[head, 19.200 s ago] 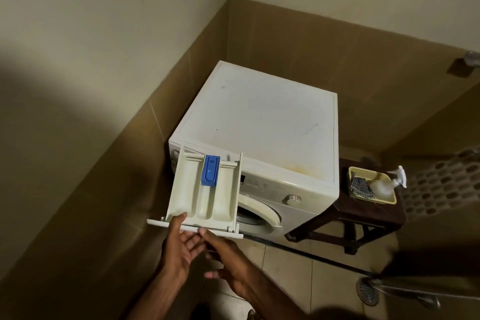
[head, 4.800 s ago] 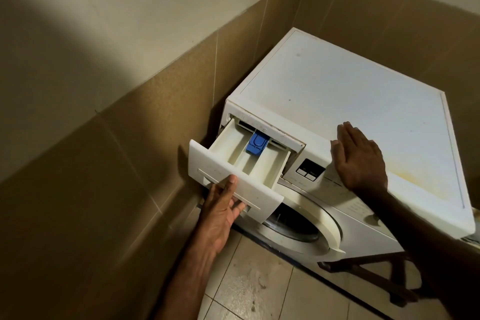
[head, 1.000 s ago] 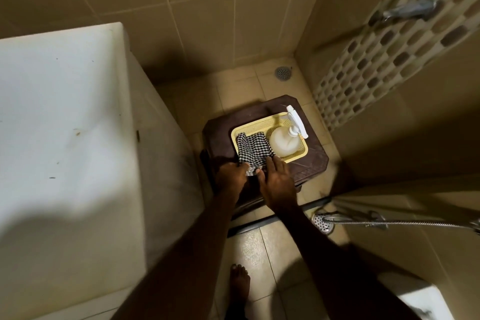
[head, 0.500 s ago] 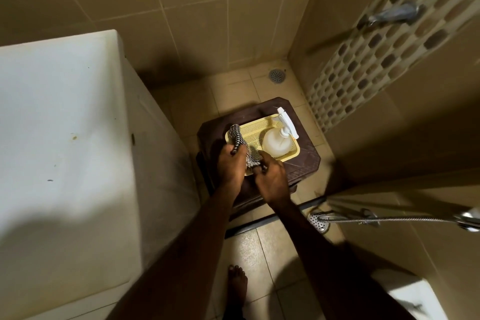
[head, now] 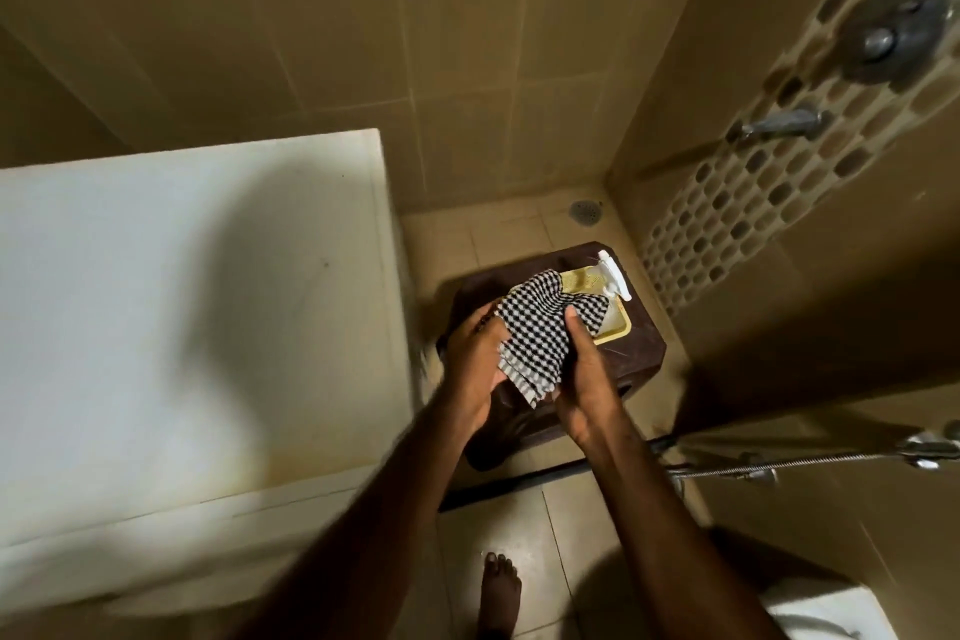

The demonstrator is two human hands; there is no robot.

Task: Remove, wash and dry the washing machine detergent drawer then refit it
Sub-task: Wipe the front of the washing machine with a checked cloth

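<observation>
From the head view, the left hand (head: 475, 369) and right hand (head: 584, 379) each pinch the checked cloth (head: 535, 333) between thumb and fingers, above a dark stool (head: 634, 353). The cloth hides part of the yellow basket (head: 615, 325) and spray bottle (head: 615, 276). The washing machine (head: 182, 301) stands left; its detergent drawer is out of sight. A shower hose (head: 805, 468) crosses at right.

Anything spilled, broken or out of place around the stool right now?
Nothing stands out. Both hands, left hand and right hand, hold the checkered cloth above the yellow tray on the brown stool; no spill visible.
</observation>
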